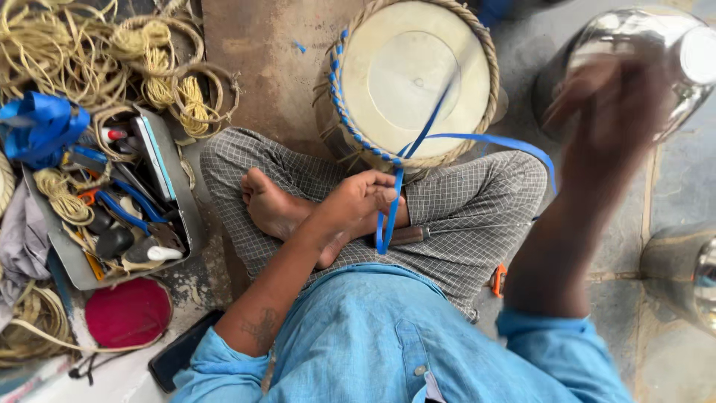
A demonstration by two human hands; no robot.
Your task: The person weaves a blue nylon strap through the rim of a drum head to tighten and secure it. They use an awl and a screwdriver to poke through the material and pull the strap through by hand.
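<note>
1. One round drum with a pale skin head and rope-laced rim (414, 75) stands between our knees, blue lacing part way round its left edge; we judge the wrap wants even tension
2. Our right hand (608, 112) is raised and blurred by a steel pot (656, 52); we cannot tell its grip
3. Our left hand (365, 198) pinches the flat blue plastic strip (391, 213), fingers closed, over our lap

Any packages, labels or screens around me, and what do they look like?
Phone: on the floor by the left elbow, a flat black slab, screen dark.
Flat box: propped on edge in the grey tool tray, thin and rectangular, white with a blue edge.
No labels or signs that I can make out.
</note>
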